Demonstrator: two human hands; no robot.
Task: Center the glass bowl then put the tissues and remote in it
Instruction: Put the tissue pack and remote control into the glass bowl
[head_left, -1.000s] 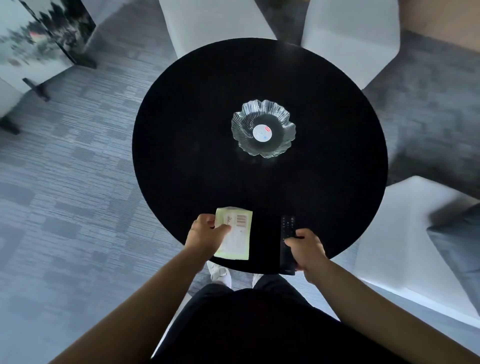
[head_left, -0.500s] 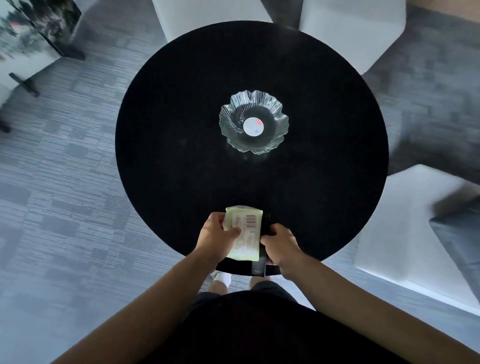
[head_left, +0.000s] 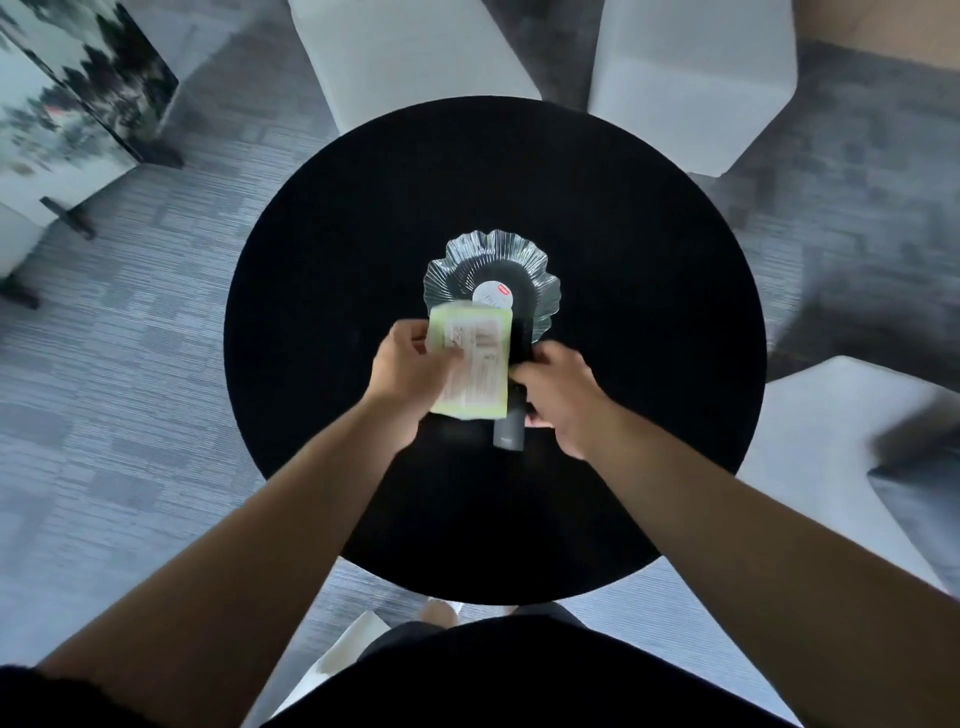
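A fluted glass bowl (head_left: 483, 262) with a round white sticker sits near the middle of the round black table (head_left: 322, 291). My left hand (head_left: 408, 364) grips a pale green tissue pack (head_left: 475, 366), held above the table at the bowl's near rim. My right hand (head_left: 558, 387) holds a black remote (head_left: 511, 428) right beside the pack; the remote's far end reaches over the bowl's near edge. Both items are off the table and partly blurred. The pack hides the bowl's near left rim.
White cube seats stand around the table: two at the back (head_left: 415, 52) (head_left: 691, 78) and one at the right (head_left: 831, 457). A painted screen (head_left: 67, 104) stands at the far left on grey carpet. My legs are below the table's near edge.
Both hands lifted the tissue pack and the remote from the table's near edge, brought them together, and carried them forward to the bowl's near rim. The bowl has stayed put.
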